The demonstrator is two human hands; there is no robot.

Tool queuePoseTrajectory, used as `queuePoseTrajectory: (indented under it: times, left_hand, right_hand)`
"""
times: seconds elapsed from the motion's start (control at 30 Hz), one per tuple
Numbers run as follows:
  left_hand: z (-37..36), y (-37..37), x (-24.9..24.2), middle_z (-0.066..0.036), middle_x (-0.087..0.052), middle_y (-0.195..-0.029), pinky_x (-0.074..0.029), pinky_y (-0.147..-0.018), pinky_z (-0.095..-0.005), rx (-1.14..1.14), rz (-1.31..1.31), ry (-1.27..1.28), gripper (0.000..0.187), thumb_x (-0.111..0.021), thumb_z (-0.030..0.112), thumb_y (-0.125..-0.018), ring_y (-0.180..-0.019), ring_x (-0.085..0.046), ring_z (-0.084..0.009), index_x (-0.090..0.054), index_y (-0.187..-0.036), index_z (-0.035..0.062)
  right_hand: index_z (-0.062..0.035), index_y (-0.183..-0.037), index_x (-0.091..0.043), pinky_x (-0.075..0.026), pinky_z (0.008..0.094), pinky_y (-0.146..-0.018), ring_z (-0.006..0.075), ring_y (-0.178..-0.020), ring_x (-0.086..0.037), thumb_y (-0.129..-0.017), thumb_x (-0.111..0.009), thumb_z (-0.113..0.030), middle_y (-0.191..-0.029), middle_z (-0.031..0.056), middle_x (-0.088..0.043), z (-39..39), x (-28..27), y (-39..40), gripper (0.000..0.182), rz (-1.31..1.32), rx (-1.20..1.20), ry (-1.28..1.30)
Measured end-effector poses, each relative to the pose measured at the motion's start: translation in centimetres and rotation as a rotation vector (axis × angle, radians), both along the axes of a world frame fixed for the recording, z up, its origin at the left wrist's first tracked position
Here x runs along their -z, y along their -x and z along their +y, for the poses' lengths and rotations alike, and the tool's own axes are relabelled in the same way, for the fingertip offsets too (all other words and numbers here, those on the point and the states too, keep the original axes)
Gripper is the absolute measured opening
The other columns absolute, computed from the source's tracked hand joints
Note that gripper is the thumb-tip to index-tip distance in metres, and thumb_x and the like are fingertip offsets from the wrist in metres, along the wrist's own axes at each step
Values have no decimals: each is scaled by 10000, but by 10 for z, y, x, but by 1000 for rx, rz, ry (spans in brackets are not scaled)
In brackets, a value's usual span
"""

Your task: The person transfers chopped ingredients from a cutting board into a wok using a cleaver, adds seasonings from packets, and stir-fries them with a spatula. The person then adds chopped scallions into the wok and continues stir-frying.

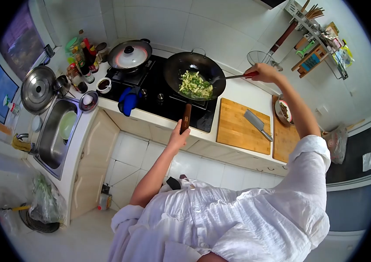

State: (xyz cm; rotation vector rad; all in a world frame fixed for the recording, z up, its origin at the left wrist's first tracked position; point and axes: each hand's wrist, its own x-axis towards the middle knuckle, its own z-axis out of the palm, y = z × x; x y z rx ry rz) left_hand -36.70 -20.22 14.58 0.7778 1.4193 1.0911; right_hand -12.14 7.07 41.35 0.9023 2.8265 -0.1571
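Note:
My left hand (178, 136) is wrapped round the dark wooden handle of a black wok (174, 70) on the stove. In the wok lie chopped yellow-white and green pieces of food (195, 85). With my right hand (264, 73) I grip the red-ended handle of a wok spatula (237, 77). Its metal head is at the right side of the wok, touching or close beside the food. To the right of the stove, a cleaver (257, 124) rests on a wooden cutting board (233, 123).
A lidded pan (129, 55) occupies the left burner, with blue mitts (129, 100) at the stove's front edge. Left are sauce bottles (82, 65) and a sink (45, 144). A bowl of food (282, 110) stands on a second board. A strainer (262, 59) hangs at the wall rack.

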Motion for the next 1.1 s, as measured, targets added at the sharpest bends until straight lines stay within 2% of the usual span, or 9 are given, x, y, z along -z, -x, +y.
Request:
queuePoseTrajectory:
  times: [0.1, 0.2, 0.27, 0.33, 0.47, 0.57, 0.77, 1.0, 1.1]
  left_hand:
    - [1, 0, 1, -30, -580, -835, -392, -451, -231, -2, -44, -17, 713, -595, 247, -892, -510, -428, -70, -196, -1474, 139]
    - [0, 2, -4, -33, -585, -836, -395, -450, -231, 16, -55, -3, 717, -593, 247, -894, -508, -431, -70, -187, -1476, 139]
    - [0, -1, -1, -33, -584, -834, -393, -447, -229, 0, -56, -7, 720, -593, 246, -896, -505, -433, -71, -181, -1477, 140]
    - [-1, 0, -5, -33, -583, -834, -391, -446, -228, 28, -46, -1, 721, -593, 244, -897, -504, -433, -72, -179, -1477, 137]
    - [1, 3, -1, -31, -580, -837, -385, -442, -228, 46, -65, -45, 726, -593, 243, -898, -506, -437, -74, -172, -1477, 123]
    - [2, 2, -1, -30, -576, -837, -382, -443, -232, 49, -66, -22, 731, -594, 237, -897, -508, -437, -73, -166, -1476, 112]
    - [-1, 3, -4, -36, -574, -844, -381, -450, -228, 48, -87, -21, 731, -597, 230, -897, -510, -434, -71, -168, -1476, 110]
    - [-3, 4, -5, -29, -571, -843, -385, -450, -224, 42, -77, -20, 723, -591, 241, -901, -513, -436, -67, -174, -1474, 100]
    - [-1, 4, -6, -23, -567, -837, -384, -449, -223, 49, -81, -45, 725, -587, 242, -903, -516, -438, -65, -167, -1474, 91]
  right_hand:
    - [-89, -961, -703, -494, 310, -700, 221, -774, -649, -724, -664, -137, -869, 86, -694, 1, -17, -14, 245, -68, 97, 74]
    - [-110, -979, -703, -493, 316, -719, 218, -801, -649, -743, -655, -162, -896, 77, -695, 8, 17, -11, 246, -30, 9, 169]
    - [-158, -1037, -658, -486, 390, -734, 279, -850, -628, -818, -583, -220, -889, 92, -677, -12, 51, 7, 239, -122, 20, 38]
    - [-151, -1018, -633, -485, 404, -714, 311, -831, -617, -834, -553, -216, -853, 109, -662, -27, 83, 10, 212, 44, 99, -79]
    - [-158, -989, -636, -493, 412, -704, 318, -809, -616, -856, -525, -223, -850, 102, -659, -62, 60, 2, 185, -19, 140, 33]
    - [-162, -1013, -637, -505, 434, -712, 327, -845, -627, -850, -539, -225, -897, 101, -669, -77, 87, 5, 201, -17, 157, 13]
    - [-125, -1097, -599, -494, 467, -744, 373, -890, -615, -881, -513, -243, -954, 167, -655, -33, 144, 81, 261, 116, 447, -124]
    - [-134, -1031, -632, -511, 460, -753, 362, -906, -626, -852, -508, -249, -948, 158, -660, 28, 170, 104, 246, 141, 442, -221]
    - [-136, -1045, -650, -507, 439, -781, 339, -945, -619, -828, -538, -247, -979, 149, -659, 14, 142, 74, 268, 55, 316, -82]
